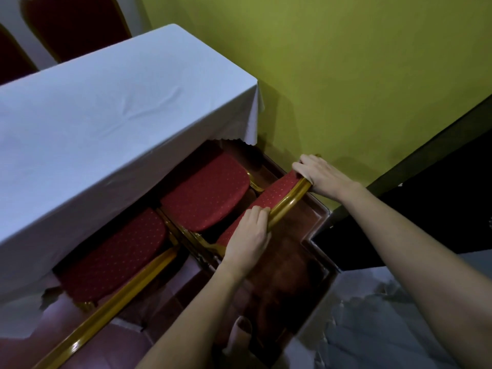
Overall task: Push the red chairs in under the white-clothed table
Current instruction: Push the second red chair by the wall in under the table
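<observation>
You're standing by a white-clothed table [106, 123] against a green wall [346, 75], four red chairs showing; left hand [249, 239] and right hand [318, 174] are gripping the two-o'clock chair's backrest [277, 194].

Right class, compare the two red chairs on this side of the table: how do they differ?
The right chair has both hands, left hand and right hand, gripping its backrest; the left chair is untouched. The left chair's seat sits further under the tablecloth. Both have dotted red upholstery and gold frames.

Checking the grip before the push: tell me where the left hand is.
In the head view, the left hand grips the chair back at its near end, opposite the right hand.
</observation>
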